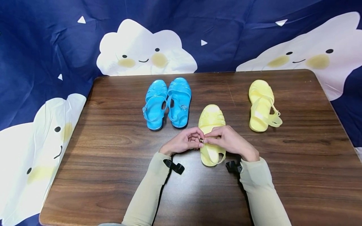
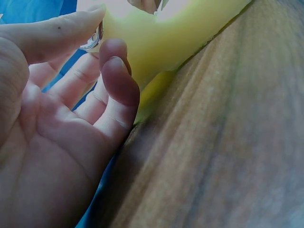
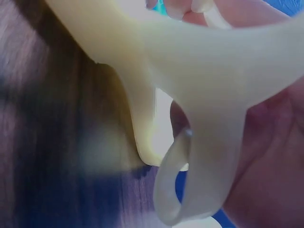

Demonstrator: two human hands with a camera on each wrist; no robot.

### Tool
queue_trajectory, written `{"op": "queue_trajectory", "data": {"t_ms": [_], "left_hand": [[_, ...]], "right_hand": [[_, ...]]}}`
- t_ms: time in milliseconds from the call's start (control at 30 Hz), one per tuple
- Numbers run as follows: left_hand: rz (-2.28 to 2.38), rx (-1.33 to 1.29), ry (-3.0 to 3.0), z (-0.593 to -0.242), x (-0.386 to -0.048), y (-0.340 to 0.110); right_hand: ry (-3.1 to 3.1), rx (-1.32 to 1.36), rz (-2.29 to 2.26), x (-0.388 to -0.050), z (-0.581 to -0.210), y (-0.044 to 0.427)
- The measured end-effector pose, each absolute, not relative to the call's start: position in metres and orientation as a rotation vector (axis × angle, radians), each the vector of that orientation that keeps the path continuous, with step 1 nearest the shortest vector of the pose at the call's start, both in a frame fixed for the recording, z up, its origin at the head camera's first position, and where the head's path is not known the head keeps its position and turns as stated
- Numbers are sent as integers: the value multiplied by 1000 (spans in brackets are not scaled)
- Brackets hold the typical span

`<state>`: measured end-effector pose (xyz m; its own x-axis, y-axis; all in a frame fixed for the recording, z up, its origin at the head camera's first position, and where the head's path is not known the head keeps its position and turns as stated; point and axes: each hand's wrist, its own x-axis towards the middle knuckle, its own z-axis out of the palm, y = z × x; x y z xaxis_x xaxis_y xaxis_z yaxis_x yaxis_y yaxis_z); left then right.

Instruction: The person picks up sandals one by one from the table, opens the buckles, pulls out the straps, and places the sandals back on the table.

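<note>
Yellow strap (image 3: pixel 209 118) loops beside the right grip (image 1: pixel 231 140) pinching it. Left grip (image 1: pixel 183 141) clamps the buckle (image 1: pixel 201 140); loosening might free it.

Indoor spot: wood-grain table (image 1: pixel 118 144), cloud-print cloth (image 1: pixel 220 37)

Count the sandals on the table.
4: a left blue sandal and a right blue sandal side by side towards the back; a near yellow sandal at the left hand and right hand; a far yellow sandal towards the right. None appears hidden.
</note>
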<state>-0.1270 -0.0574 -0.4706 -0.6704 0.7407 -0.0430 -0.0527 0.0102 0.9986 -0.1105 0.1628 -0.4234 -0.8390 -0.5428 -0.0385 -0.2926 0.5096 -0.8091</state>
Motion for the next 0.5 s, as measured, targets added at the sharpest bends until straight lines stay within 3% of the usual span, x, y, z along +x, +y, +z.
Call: {"op": "queue_trajectory", "data": {"t_ms": [500], "left_hand": [[1717, 710, 1708, -471, -127, -58]], "right_hand": [[2530, -633, -1187, -110, -423, 161]]}}
